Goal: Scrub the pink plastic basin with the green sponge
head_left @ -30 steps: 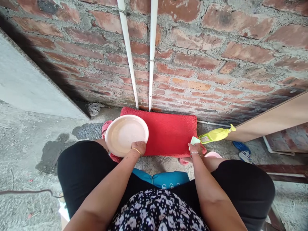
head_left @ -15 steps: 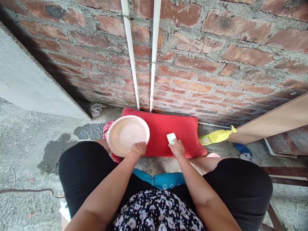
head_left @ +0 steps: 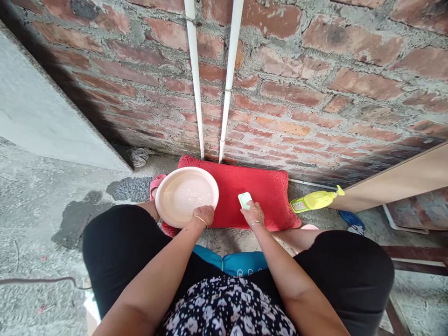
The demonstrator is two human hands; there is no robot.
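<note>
A pale pink basin [head_left: 164, 212] with clear water stands on the left part of a red shaggy mat [head_left: 224, 186]. My left hand [head_left: 205, 214] is closed at the basin's near right rim, its fingertips hidden over the edge. My right hand [head_left: 254, 213] is closed around a flat, rounded, pale green and white scrub brush [head_left: 244, 200] with a small hole at one end. The brush is over the middle of the mat, and its underside is hidden.
A yellow pump bottle [head_left: 313, 200] lies at the mat's right edge. Behind the mat rises a brick wall [head_left: 280, 98] with two white pipes [head_left: 227, 88]. A grey-white slab [head_left: 52, 102] leans at left, a tan board [head_left: 385, 172] at right. Wet patches [head_left: 80, 217] mark the floor.
My right hand has moved slightly left over the mat with the brush, which is tilted more to the left. Ripples now show in the basin's water. My left hand stays at the rim.
</note>
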